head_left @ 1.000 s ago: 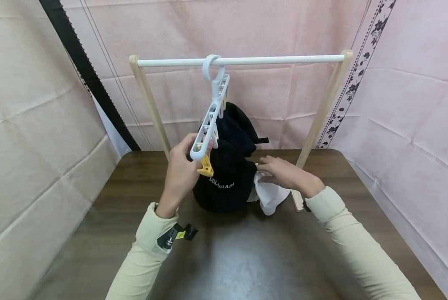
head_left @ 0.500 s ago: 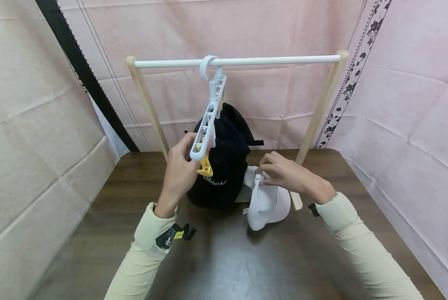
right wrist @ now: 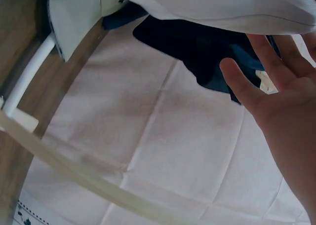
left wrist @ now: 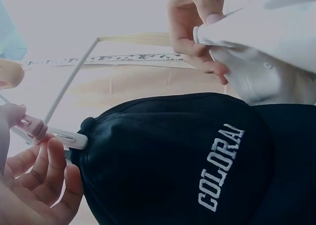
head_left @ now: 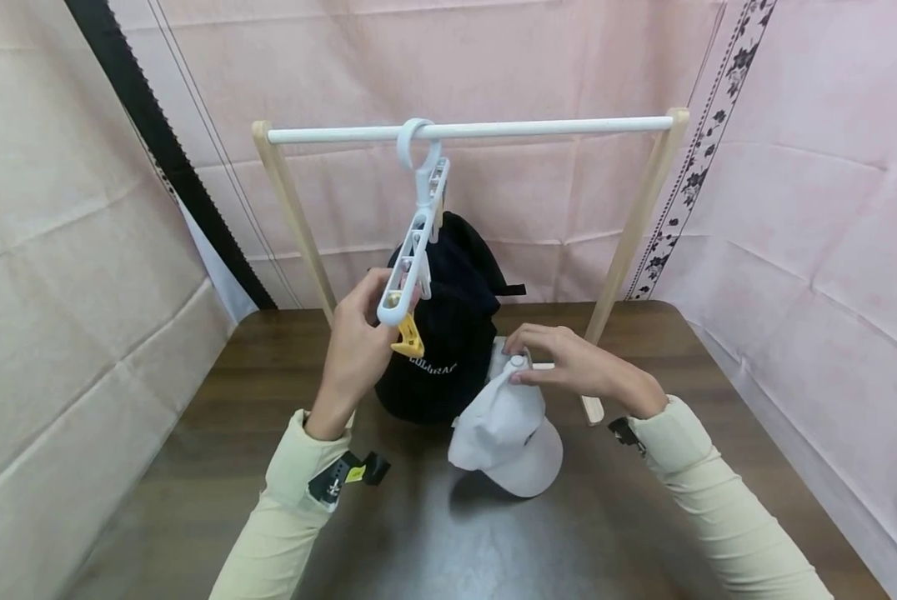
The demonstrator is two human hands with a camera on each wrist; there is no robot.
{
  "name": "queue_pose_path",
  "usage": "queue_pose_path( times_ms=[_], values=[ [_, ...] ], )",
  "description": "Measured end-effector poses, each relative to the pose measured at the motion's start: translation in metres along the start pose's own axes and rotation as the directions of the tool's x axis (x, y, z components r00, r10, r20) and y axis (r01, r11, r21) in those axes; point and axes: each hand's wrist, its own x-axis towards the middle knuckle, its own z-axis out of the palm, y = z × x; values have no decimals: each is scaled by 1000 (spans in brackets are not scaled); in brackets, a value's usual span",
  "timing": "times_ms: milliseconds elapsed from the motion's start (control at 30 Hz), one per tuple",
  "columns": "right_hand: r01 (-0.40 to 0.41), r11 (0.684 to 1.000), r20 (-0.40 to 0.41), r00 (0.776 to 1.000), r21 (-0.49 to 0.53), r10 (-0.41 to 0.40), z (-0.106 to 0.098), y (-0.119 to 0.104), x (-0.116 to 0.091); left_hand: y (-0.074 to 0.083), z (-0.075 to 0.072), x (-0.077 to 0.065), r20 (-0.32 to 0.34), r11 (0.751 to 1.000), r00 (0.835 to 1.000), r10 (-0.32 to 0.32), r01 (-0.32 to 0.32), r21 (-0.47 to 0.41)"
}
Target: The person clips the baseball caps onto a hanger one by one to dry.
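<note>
Under the rail hangs a pale blue clip hanger [head_left: 418,233]. My left hand [head_left: 358,342] is at its near end, fingers and thumb pinching a pink clip [left wrist: 33,126]; a yellow clip [head_left: 409,337] dangles beside them. A white clip [left wrist: 71,139] grips the crown of a black cap [left wrist: 163,151] with white lettering, and a dark navy cap [head_left: 456,258] hangs farther back. To the right, my right hand [head_left: 568,362] pinches a white cap [head_left: 504,425] by its top button, brim downward, over the table. In the right wrist view, the cap's underside covers some fingertips.
A white rail [head_left: 538,127] runs between wooden posts, the right post [head_left: 632,242] standing beyond my right hand. Pinkish cloth [head_left: 523,58] surrounds the brown table [head_left: 216,467]. Behind the white cap shows a pale flap [right wrist: 74,18].
My right hand has drawn the white cap out from beside the black cap, toward me and leftward, and its brim has swung into view. The left hand stays at the hanger's near end.
</note>
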Motion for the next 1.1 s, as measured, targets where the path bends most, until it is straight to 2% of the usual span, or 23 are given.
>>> queue_pose_path(
  times_ms=[267,533,833,967,1100],
  values=[
    [-19,998,54,998,61,16,12,-11,4,0,0,2,2,999,1000,4,-4,-34],
    [-25,998,86,996,55,20,14,-25,6,-1,1,2,6,999,1000,14,-13,-38],
    [-68,998,51,996,17,67,14,-38,8,-3,4,2,-2,1000,1000,5,-5,-23],
    [-102,995,41,994,-19,103,13,-42,7,-2,4,3,11,998,1000,-8,9,-61],
    [-77,997,14,997,-28,77,11,-48,9,-1,3,4,27,994,999,-28,31,-109]
  ],
)
